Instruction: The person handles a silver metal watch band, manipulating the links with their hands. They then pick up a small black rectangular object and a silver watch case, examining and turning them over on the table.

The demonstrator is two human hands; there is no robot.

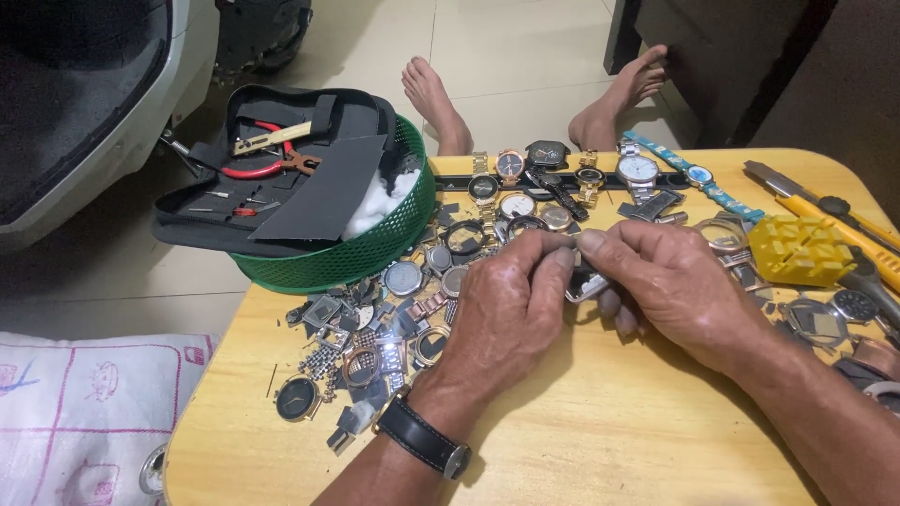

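Observation:
My left hand point(506, 314) and my right hand point(670, 281) meet over the middle of a yellow wooden table point(600, 440). Both pinch a small silver watch case point(586, 283) between thumbs and fingertips; most of it is hidden by the fingers. A black-strapped wristwatch point(424, 439) sits on my left wrist. Just left of my left hand lies a heap of watch cases, dials and metal band links point(375, 328).
A green mesh basket point(361, 253) at the table's back left holds an open black tool pouch point(281, 169) with red-handled pliers. A row of wristwatches point(572, 178) lies along the far edge. A yellow plastic holder block point(802, 250) and yellow-handled tools point(825, 211) lie right. Bare feet point(436, 103) rest on the tiled floor beyond.

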